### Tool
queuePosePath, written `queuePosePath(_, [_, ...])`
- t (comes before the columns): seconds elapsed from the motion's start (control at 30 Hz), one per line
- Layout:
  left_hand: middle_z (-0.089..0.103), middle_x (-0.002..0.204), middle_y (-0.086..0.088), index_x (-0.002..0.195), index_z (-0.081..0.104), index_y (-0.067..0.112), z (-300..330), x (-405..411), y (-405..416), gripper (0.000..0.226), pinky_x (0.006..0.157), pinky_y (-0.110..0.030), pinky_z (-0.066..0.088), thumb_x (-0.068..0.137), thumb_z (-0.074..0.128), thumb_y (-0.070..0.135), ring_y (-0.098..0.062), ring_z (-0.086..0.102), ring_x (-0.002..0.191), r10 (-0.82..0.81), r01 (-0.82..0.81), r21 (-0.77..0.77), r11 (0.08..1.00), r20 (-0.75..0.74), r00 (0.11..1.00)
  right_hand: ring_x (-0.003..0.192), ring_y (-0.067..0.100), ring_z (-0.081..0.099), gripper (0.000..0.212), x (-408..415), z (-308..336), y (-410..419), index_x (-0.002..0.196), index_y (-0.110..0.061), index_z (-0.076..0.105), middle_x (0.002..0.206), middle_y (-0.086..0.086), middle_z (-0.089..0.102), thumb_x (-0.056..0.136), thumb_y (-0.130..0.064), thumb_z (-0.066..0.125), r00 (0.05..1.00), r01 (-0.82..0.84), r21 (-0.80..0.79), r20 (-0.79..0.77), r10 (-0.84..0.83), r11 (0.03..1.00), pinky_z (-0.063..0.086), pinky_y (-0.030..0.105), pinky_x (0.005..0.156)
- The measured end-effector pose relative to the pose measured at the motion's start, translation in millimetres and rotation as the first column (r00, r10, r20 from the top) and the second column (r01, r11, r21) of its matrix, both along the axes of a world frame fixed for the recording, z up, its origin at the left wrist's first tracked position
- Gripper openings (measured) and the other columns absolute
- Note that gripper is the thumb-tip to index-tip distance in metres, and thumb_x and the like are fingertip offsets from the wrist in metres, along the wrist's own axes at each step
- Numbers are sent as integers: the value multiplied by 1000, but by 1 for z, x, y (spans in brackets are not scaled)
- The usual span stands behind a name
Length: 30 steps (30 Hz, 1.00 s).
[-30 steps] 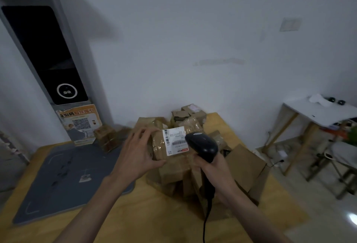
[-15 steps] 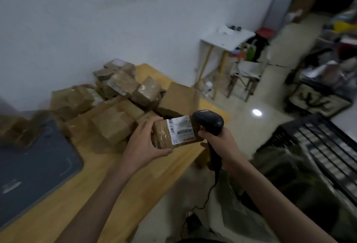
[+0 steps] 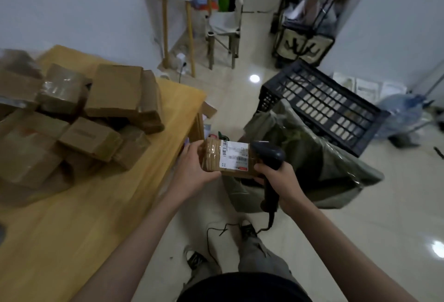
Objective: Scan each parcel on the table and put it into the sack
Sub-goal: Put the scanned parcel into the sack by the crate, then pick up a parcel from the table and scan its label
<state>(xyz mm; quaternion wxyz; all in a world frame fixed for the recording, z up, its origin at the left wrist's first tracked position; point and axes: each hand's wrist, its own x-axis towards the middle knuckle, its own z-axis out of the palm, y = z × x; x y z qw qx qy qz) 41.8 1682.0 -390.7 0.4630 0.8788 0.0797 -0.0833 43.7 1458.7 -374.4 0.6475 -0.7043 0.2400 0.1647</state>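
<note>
More parcels (image 3: 79,119) wait on the surface (image 3: 101,205). The left hand (image 3: 192,169) grips a parcel (image 3: 225,158) beside the sack (image 3: 312,157); the right hand (image 3: 281,179) holds the scanner (image 3: 269,155). Probably scanned; next, drop it in.

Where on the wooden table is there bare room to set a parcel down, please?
The yellow wooden table is bare along its near side, between the pile of brown cardboard parcels and the near edge, and in a strip by its right edge. The far left is crowded with stacked parcels. Both hands are occupied: the left hand holds a labelled parcel, the right hand a black scanner.
</note>
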Motion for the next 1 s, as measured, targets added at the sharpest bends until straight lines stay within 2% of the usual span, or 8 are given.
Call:
queuePosePath(0.13, [42, 129, 9, 142, 41, 19, -22, 19, -42, 91, 107, -37, 46, 65, 89, 28, -13, 50, 124, -88, 90, 30, 995, -58, 994, 98, 24, 73, 19, 2, -30, -41, 108, -12, 70, 104, 8, 76, 91, -5, 69, 996, 62, 3, -68, -61, 998, 58, 46, 94])
queuePosePath(0.23, [44, 128, 8, 140, 44, 19, -38, 34, -76, 88, 104, -33, 47, 65, 90, 27, -13, 52, 122, -130, 136, 55, 989, -113, 985, 96, 24, 73, 22, 8, -53, -73, 113, -9, 70, 102, 9, 76, 91, -9, 70, 989, 93, -9, -119, -93, 996, 59, 42, 92])
queuePosePath(0.33, [45, 125, 8, 140, 45, 19, -56, 49, -112, 88, 100, -34, 49, 65, 89, 29, -12, 52, 116, -177, 194, 72, 978, -190, 966, 93, 24, 72, 16, 13, -77, -107, 106, -13, 70, 100, 10, 75, 90, -11, 71, 979, 111, -30, -171, -115, 993, 57, 39, 84])
queuePosePath(0.47, [46, 122, 9, 141, 44, 20, -86, 70, -159, 88, 95, -34, 51, 65, 88, 30, -15, 54, 112, -223, 249, 64, 966, -274, 936, 96, 24, 72, 13, 21, -110, -148, 98, -22, 70, 101, 5, 76, 87, -15, 73, 958, 119, -61, -254, -130, 991, 57, 49, 95])
queuePosePath(0.6, [55, 131, 0, 138, 44, 17, -123, 93, -200, 83, 85, -27, 51, 68, 88, 25, -12, 56, 105, -226, 244, 4, 970, -365, 903, 96, 24, 70, 16, 37, -139, -181, 98, -21, 71, 100, 6, 74, 82, -21, 75, 937, 130, -112, -310, -159, 985, 57, 46, 92])
queuePosePath(0.83, [51, 139, -6, 145, 37, 16, -173, 132, -244, 92, 100, -29, 45, 69, 89, 20, -20, 51, 126, -186, 168, -79, 983, -455, 871, 87, 25, 65, 25, 72, -179, -214, 102, -14, 71, 86, 4, 68, 80, -25, 76, 923, 99, -87, -365, -124, 991, 55, 43, 83])
queuePosePath(0.93, [42, 148, -9, 150, 31, 18, -177, 156, -240, 100, 113, -37, 38, 69, 89, 23, -24, 43, 138, -211, 194, -82, 978, -413, 886, 91, 24, 68, 31, 95, -188, -210, 114, -13, 69, 93, 5, 70, 85, -23, 75, 923, 115, -10, -368, -111, 993, 57, 40, 81])
queuePosePath(1.0, [31, 157, -9, 154, 25, 18, -175, 173, -233, 103, 117, -36, 30, 73, 87, 22, -24, 33, 143, -246, 257, -25, 966, -392, 886, 96, 23, 70, 36, 110, -192, -204, 116, -15, 69, 101, 6, 73, 82, -25, 76, 917, 130, 16, -383, -114, 991, 59, 42, 87])
